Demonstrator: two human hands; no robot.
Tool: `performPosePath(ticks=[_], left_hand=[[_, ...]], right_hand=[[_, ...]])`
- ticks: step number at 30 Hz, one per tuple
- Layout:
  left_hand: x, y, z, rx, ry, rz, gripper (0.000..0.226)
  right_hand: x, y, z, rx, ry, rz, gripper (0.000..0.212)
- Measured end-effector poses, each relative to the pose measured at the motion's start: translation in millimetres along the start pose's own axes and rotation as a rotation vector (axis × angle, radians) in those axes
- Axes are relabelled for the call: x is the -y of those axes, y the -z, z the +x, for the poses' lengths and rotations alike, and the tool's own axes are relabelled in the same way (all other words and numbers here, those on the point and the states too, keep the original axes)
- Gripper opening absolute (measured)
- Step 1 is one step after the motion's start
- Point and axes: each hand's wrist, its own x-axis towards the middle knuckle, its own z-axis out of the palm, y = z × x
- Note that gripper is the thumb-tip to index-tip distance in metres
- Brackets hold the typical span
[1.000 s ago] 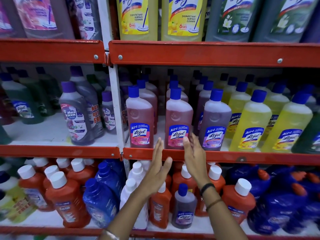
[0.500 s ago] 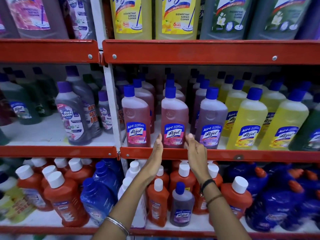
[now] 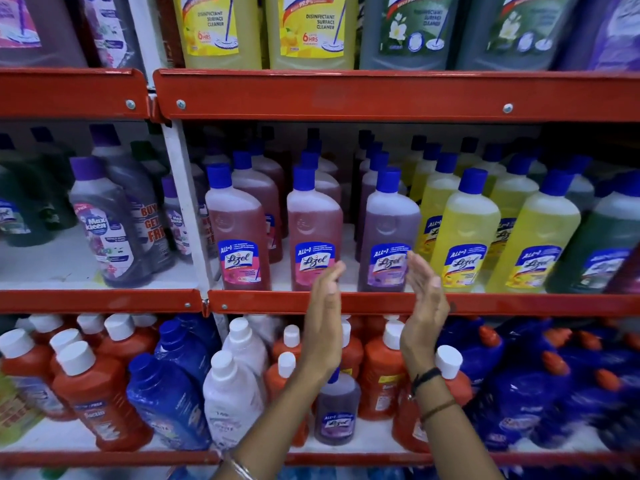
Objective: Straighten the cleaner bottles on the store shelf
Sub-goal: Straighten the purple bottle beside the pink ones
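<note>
On the middle shelf (image 3: 519, 303) stand rows of blue-capped cleaner bottles. A purple bottle (image 3: 389, 230) is at the front, with a pink bottle (image 3: 313, 230) to its left and another pink bottle (image 3: 237, 233) further left. Yellow bottles (image 3: 464, 237) stand to the right. My left hand (image 3: 323, 320) and my right hand (image 3: 424, 306) are raised flat, palms facing each other, on either side of the purple bottle's base. Both hands are open and hold nothing. The right fingertips are at the purple bottle's label edge; I cannot tell if they touch it.
A white upright post (image 3: 187, 209) divides the shelving. Grey-purple bottles (image 3: 104, 223) stand left of it. Large yellow and green bottles (image 3: 311, 29) fill the top shelf. The lower shelf holds orange bottles (image 3: 93, 393), dark blue bottles (image 3: 169, 400), white bottles and a small purple bottle (image 3: 336, 407).
Both hands have shifted right, from flanking the middle pink bottle to flanking the purple bottle. The view has moved closer to the shelf.
</note>
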Motion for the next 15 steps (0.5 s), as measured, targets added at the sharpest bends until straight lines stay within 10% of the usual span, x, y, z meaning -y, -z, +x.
performPosePath(ticks=[7, 15], left_hand=[[-0.9, -43.4, 34.1, 0.13, 0.284, -0.232, 0.12], [2.1, -42.5, 41.2, 0.148, 0.304, -0.282, 0.105]], right_hand=[[-6.9, 21.5, 23.1, 0.216, -0.219, -0.071, 0.085], [1.8, 28.5, 32.0, 0.272, -0.246, -0.055, 0.106]])
